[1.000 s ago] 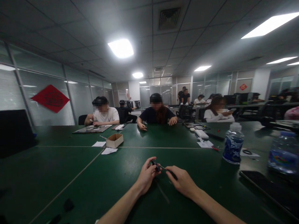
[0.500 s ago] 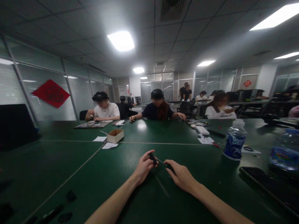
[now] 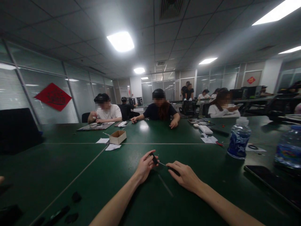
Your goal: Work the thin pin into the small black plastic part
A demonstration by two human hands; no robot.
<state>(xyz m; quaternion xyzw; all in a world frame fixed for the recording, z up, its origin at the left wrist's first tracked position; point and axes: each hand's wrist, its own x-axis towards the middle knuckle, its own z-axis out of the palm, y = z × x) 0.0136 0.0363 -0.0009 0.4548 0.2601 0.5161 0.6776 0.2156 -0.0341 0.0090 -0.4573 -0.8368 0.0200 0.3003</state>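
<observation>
A wide table with a dark green, smooth top (image 3: 113, 166) fills the lower part of the view. At its far side sit two people, one in a white shirt (image 3: 113, 113) and one in a dark shirt (image 3: 150, 111). On the right there are two clear plastic bottles with blue labels: one with a white cap (image 3: 238, 139), one with a blue cap (image 3: 288, 147). Before them lies one black flat phone (image 3: 270, 182).

The two bare hands are near the middle of the table, well apart from the bottles. The left hand (image 3: 144, 168) has its fingers clamped on one small black elongated part (image 3: 154, 158); the index finger is stretched along its upper end, and the other fingers are bent. The right hand (image 3: 185, 175) has thumb and index finger closed on the black handle of one slim tool with a thin metal shaft (image 3: 173, 171).

Beyond the left hand stands one pale cardboard box (image 3: 118, 137), near two white paper sheets (image 3: 113, 147).

The slim tool has its long axis running away from the person and to the left, with its shaft pointing at the black part. I cannot tell whether the tip touches it or is inside. The long axis of the black part slopes, its upper end leaning to the left.

At lower left lie at least three small dark pieces (image 3: 76, 197).
</observation>
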